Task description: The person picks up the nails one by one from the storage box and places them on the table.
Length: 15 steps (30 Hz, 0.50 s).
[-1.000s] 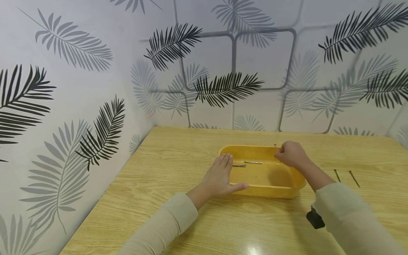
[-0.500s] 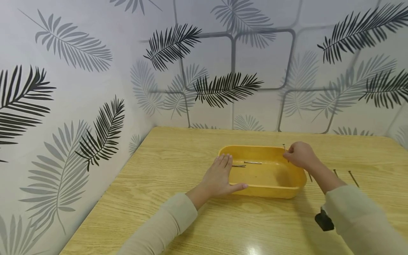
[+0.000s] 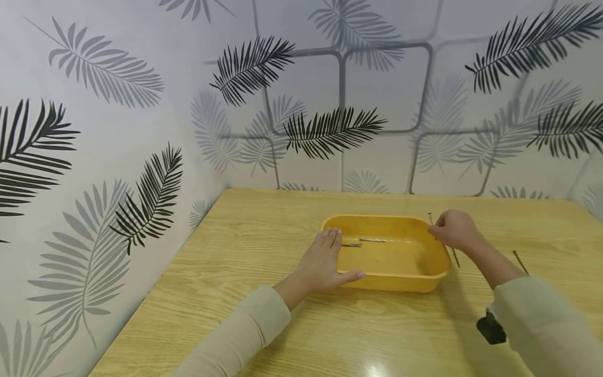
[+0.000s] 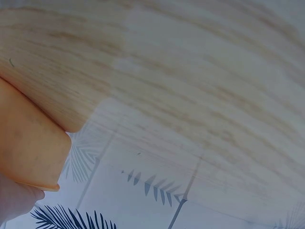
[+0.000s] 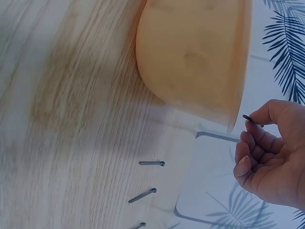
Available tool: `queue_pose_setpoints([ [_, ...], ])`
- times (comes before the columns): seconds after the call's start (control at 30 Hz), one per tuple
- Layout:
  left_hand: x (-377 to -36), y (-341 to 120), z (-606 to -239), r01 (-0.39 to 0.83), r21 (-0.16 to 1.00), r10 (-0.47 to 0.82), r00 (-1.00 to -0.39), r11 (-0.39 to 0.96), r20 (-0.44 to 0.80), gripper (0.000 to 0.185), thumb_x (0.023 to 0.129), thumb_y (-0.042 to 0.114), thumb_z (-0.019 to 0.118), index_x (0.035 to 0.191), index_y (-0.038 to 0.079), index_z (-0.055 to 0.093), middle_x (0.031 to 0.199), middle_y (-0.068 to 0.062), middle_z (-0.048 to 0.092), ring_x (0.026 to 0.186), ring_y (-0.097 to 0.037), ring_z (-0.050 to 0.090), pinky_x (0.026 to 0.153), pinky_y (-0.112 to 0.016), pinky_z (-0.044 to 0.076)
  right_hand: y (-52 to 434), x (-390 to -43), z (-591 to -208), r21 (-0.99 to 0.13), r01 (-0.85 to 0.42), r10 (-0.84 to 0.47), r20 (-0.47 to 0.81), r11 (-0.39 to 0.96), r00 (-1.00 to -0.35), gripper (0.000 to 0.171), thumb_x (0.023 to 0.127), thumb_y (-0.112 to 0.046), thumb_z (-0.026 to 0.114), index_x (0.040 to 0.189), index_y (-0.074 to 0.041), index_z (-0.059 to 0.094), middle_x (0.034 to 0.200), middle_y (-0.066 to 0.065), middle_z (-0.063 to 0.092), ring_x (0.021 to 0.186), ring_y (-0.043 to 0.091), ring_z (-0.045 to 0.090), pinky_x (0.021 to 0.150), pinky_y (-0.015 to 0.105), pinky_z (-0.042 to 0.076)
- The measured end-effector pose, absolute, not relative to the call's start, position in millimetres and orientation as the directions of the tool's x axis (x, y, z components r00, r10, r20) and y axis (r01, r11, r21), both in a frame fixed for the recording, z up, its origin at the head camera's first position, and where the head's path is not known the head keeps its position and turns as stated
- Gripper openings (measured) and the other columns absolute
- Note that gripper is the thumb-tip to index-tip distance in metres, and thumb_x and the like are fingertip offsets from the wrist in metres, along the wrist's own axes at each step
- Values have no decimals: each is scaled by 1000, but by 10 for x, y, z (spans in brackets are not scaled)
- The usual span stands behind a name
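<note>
A yellow plastic tray (image 3: 391, 283) sits on the wooden table in the head view. My left hand (image 3: 320, 262) lies over its left end, fingers straight across the rim and thumb stretched along the front edge. Several nails lie inside, among them one nail (image 3: 372, 240) near the back wall; the hand partly covers others. My right hand (image 3: 454, 229) pinches a nail (image 5: 247, 117) between thumb and forefinger, at the tray's right back corner. In the right wrist view its other fingers are curled. On the table right of the tray lie a nail (image 5: 152, 163) and a second nail (image 5: 142, 195).
Another nail (image 3: 520, 262) lies farther right, beyond my right forearm. The wooden table (image 3: 264, 220) runs back to a wall (image 3: 306, 157) with a leaf pattern. A black device (image 3: 491, 329) hangs under my right cuff.
My right hand has moved right with the pinched nail, from above the tray's inside to its right end. My left hand keeps its place on the tray.
</note>
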<state>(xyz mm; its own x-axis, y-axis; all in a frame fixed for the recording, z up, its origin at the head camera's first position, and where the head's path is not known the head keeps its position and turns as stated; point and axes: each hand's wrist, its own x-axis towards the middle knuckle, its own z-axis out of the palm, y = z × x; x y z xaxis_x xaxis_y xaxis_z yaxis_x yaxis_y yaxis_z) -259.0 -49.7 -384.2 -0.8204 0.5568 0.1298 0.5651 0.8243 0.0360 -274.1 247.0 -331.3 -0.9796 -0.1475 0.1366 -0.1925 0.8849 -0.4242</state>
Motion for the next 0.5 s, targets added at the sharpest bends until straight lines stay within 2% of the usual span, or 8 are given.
queue_pose_setpoints([
  [0.1, -2592, -504, -3843, 566, 45, 557, -820, 823, 129, 97, 85, 70, 40, 146, -3, 19, 153, -18, 22, 143, -30, 19, 118, -39, 16, 2504, -2728, -3317, -426, -184, -139, 135, 886, -981, 28, 85, -14, 53, 66, 5, 61, 55, 6, 56, 52, 15, 47, 49, 26, 39],
  [0.23, -2594, -506, -3852, 565, 54, 556, -821, 823, 129, 98, 85, 69, 40, 146, -3, 19, 153, -18, 22, 143, -30, 18, 118, -39, 16, 2549, -2696, -3353, -428, -185, -137, 141, 885, -980, 29, 85, -13, 53, 60, 0, 57, 49, -1, 48, 48, 11, 41, 48, 25, 36],
  [0.5, -2603, -500, -3860, 566, 54, 556, -821, 823, 133, 98, 84, 70, 40, 146, -3, 18, 153, -18, 21, 143, -30, 17, 118, -39, 16, 2686, -2638, -3414, -437, -181, -125, 153, 881, -980, 39, 86, -11, 51, 50, -15, 37, 44, -7, 27, 44, 8, 24, 47, 24, 27],
])
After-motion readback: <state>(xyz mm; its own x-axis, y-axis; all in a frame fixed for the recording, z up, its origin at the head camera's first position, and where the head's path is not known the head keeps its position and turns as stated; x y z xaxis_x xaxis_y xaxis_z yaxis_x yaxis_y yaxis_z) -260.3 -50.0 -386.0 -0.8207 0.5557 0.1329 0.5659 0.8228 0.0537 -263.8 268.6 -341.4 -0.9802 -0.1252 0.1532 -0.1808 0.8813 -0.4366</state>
